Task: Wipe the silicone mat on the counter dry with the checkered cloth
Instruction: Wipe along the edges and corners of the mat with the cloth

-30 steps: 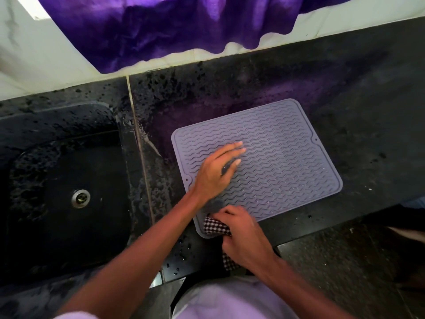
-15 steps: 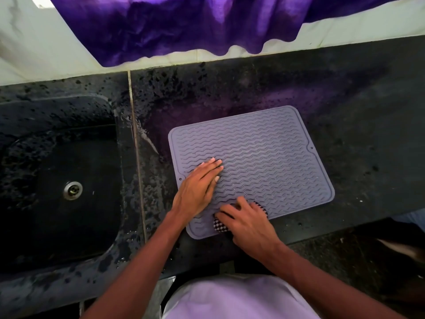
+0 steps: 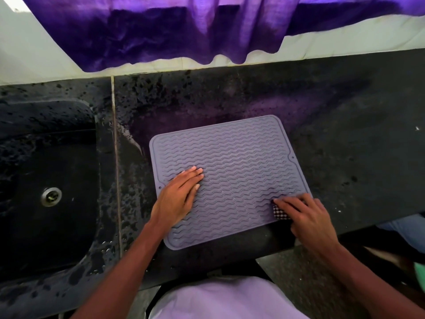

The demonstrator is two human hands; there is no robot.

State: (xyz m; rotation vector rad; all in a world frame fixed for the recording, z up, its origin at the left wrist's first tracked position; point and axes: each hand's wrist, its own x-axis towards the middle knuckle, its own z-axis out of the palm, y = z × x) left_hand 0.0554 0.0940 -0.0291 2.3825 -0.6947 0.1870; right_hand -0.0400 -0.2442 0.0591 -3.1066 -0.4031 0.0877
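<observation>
My silicone mat (image 3: pixel 241 169) lies flat on the dark counter (image 3: pixel 345 134), close to the front edge and turned a little, so that its near left corner comes nearest to that edge. It is grey-lilac with wavy ribs running across it and a small hole in a tab on each short side.

My left hand (image 3: pixel 177 199) rests palm down on the left part of the mat, just inside its left edge. The fingers are straight and close together, pointing toward the back of the counter, and they grip nothing.

My right hand (image 3: pixel 308 217) is at the mat's near right corner, by the front edge of the counter. Its fingers are bent over the bunched checkered cloth (image 3: pixel 281 212) and clamp it down against the mat. Only a small black-and-white patch of the cloth shows under my fingertips; the rest is hidden beneath the hand, as is my thumb.

To the left of the mat the counter is speckled with water drops (image 3: pixel 135 199), on both sides of a pale seam (image 3: pixel 116 180) that runs from back to front. Beyond the seam a black sink (image 3: pixel 34 226) is set into the counter's left end, with a metal drain (image 3: pixel 51 196) in its floor. A purple curtain (image 3: pixel 161 31) hangs over the pale wall (image 3: pixel 23 54) along the back edge.
</observation>
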